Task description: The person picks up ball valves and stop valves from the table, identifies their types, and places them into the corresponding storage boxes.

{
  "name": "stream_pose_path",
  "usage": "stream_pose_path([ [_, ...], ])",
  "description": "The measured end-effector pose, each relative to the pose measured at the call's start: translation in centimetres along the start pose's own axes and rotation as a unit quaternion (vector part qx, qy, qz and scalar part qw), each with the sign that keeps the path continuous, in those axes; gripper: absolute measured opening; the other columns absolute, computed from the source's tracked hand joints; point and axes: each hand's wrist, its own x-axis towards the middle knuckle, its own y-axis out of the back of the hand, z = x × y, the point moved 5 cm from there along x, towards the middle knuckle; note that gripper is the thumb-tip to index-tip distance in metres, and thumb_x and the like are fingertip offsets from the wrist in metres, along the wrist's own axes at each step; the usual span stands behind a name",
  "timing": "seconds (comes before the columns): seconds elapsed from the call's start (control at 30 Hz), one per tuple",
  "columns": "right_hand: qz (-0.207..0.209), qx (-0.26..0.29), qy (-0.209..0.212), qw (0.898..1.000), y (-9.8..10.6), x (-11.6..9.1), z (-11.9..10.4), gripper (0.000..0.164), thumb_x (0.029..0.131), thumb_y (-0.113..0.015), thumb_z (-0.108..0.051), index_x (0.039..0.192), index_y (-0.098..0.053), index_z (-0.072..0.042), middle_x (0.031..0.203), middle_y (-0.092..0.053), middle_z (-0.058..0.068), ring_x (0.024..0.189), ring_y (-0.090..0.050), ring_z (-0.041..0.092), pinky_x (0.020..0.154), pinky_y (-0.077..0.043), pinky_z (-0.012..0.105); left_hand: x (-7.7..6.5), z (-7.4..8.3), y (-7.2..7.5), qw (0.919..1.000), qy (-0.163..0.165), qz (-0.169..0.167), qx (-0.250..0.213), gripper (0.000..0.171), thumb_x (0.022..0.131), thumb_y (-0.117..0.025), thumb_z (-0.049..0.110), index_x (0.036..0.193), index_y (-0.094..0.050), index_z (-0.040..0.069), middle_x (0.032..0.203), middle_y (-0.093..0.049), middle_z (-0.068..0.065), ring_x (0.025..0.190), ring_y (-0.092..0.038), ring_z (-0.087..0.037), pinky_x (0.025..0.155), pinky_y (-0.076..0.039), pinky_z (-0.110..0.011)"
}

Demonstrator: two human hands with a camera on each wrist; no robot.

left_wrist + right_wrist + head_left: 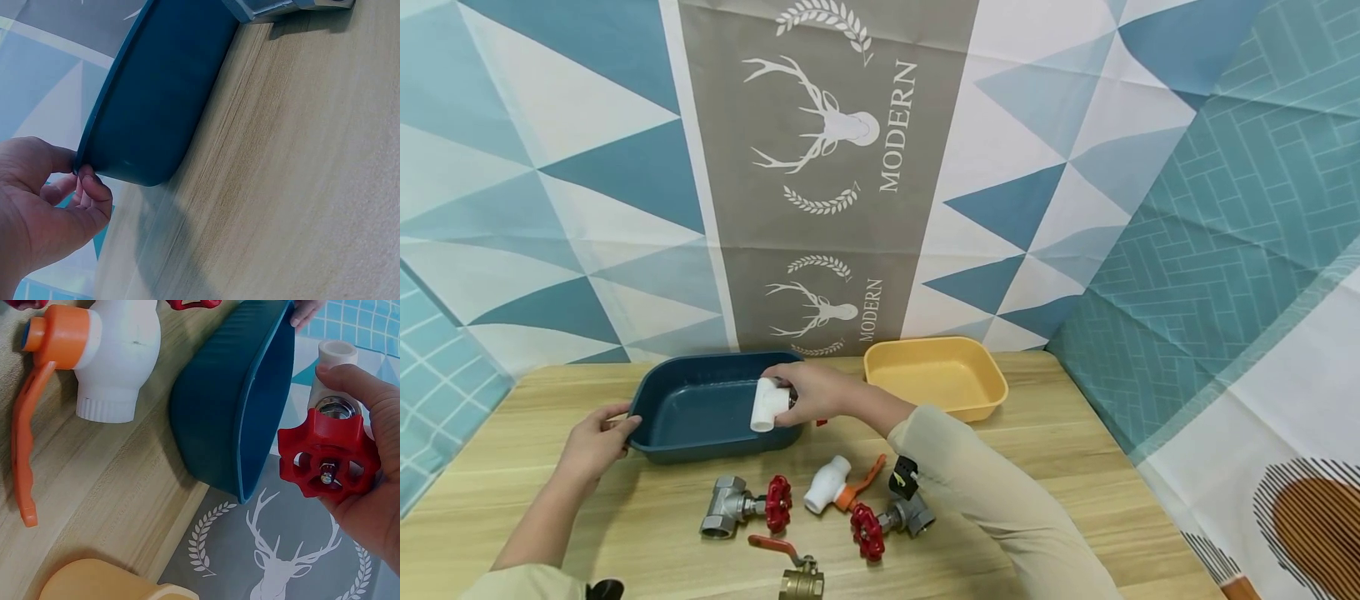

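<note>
The left hand (591,444) has its thumb and fingers pinched on the left edge of a dark blue plastic tub (700,408) on the pale wooden table (1075,467). The right hand (817,392) is curled around a white plastic T-shaped valve with a red wheel (769,405), held up by the tub's right end. Farther right sits a yellow plastic tub (936,382).

On my feed, the table (1075,467) carries a blue bin (722,452) below the right hand (814,392), a yellow bin (940,379) rightward; nearer me, a white valve (828,483), a brass valve (802,584), two grey valves (727,503).
</note>
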Motion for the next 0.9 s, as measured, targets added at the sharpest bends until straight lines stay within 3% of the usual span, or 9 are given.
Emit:
stream_pose_path([
  [0.43, -0.005, -0.004, 0.004, 1.000, 0.2, 0.6, -0.4, 0.063, 0.084, -0.069, -0.029, 0.138, -0.042, -0.012, 0.115, -0.060, 0.000, 0.088, -0.053, 0.007, 0.070, -0.042, 0.014, 0.0, 0.0, 0.0, 1.0000, 0.002, 0.003, -0.009, 0.058, 0.101, -0.036, 0.027, 0.139, -0.023, -0.015, 0.102, -0.052, -0.015, 0.068, -0.052, -0.006, 0.062, -0.049, -0.024],
  [0.9, -0.009, -0.005, 0.000, 1.000, -0.3, 1.4, -0.5, 0.066, 0.083, -0.070, -0.032, 0.139, -0.042, -0.012, 0.117, -0.059, 0.001, 0.089, -0.053, 0.007, 0.070, -0.042, 0.013, -0.2, -0.1, 0.0, 0.9999, 0.000, 0.006, -0.015, 0.058, 0.100, -0.037, 0.025, 0.138, -0.024, -0.016, 0.099, -0.053, -0.013, 0.067, -0.052, -0.006, 0.061, -0.049, -0.024],
])
